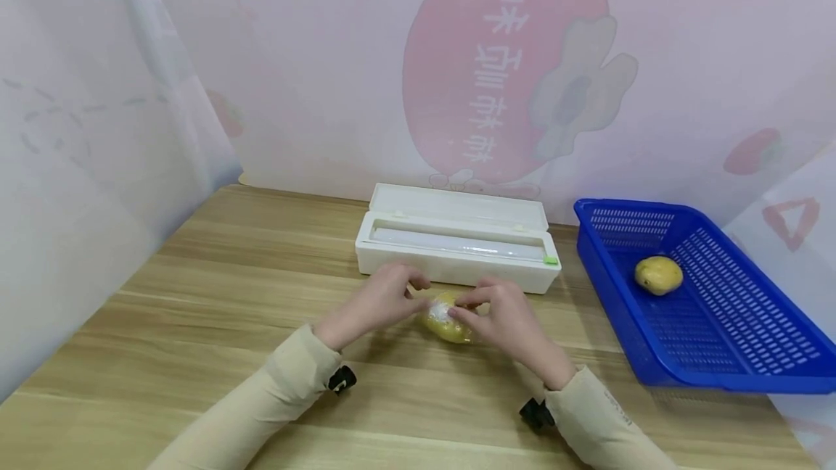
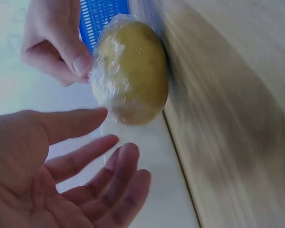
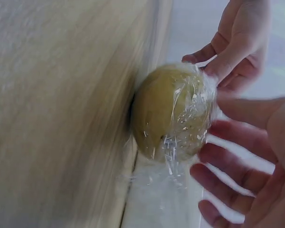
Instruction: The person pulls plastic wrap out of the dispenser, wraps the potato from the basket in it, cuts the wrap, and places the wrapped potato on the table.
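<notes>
A yellow mango (image 1: 449,331) wrapped in clear plastic film lies on the wooden table before the white film box. Crinkled plastic wrap (image 1: 439,311) gathers on its top, with loose film trailing from its side in the right wrist view. My right hand (image 1: 506,318) has thumb and index finger close together at this bunch, pinching the wrap. On the other side, my left hand (image 1: 385,303) holds its thumb tip right at the film. The fingers (image 2: 126,166) of that hand are spread and loosely bent, apart from the fruit.
Just behind the mango stands the white box (image 1: 457,274), lid up, with a roll of film (image 1: 457,241) inside and a green slider at its right end. A blue basket (image 1: 620,318) at the right contains another mango (image 1: 658,275). Printed cloth hangs behind the table.
</notes>
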Motion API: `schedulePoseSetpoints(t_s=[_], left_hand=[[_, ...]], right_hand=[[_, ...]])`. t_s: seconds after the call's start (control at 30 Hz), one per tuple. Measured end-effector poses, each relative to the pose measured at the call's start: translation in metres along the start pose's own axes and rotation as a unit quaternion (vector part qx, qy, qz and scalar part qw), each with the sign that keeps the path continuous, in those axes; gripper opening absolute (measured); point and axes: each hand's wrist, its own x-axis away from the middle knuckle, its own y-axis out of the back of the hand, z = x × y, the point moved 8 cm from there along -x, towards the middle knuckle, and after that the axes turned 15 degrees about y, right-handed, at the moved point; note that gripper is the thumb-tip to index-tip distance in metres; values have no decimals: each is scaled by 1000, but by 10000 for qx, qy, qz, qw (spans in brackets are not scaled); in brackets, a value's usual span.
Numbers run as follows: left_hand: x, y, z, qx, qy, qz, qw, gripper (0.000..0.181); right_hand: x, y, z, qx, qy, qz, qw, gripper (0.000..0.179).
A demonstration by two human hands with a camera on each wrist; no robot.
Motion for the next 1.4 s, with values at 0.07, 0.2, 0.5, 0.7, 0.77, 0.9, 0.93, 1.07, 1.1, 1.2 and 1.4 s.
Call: schedulePoseSetpoints(t_s=[0.07, 0.2, 0.5, 0.7, 0.77, 0.9, 0.93, 1.07, 1.1, 1.2, 1.4], left_hand=[[2, 0, -6, 81, -214, -63, 9997, 19], [7, -4, -17, 73, -596, -76, 9982, 11], [10, -20, -19, -257, -911, 373, 9948, 43], [9, -23, -18, 300, -1182, 577, 9909, 46], [9, -21, -19, 493, -1268, 539, 9892, 40], [8, -21, -20, 512, -1531, 471, 9858, 30], [8, -21, -21, 479, -1602, 454, 9849, 28], [8, -20, -22, 372, -1797, 438, 9820, 28], [8, -19, -23, 356, -1840, 411, 9814, 28], [9, -16, -24, 278, -1928, 348, 9802, 24], [14, -21, -29, -67, -1943, 629, 9789, 19]], right_hand=[[1, 2, -4, -88, -340, -24, 9994, 8], [4, 3, -16, -438, -1121, -32, 9927, 6], [9, 1, -23, -764, -1734, 113, 9818, 4], [8, 3, -22, -939, -1683, 200, 9810, 11], [8, 5, -23, -970, -1718, 164, 9802, 12], [7, 9, -25, -878, -1690, 9, 9817, 6], [7, 10, -24, -834, -1639, -32, 9829, 3], [5, 10, -21, -704, -1369, -38, 9881, 15], [4, 10, -20, -687, -1262, 16, 9896, 20], [2, 4, -15, -676, -839, 325, 9936, 31], [2, -4, -13, -930, -340, 738, 9923, 30]])
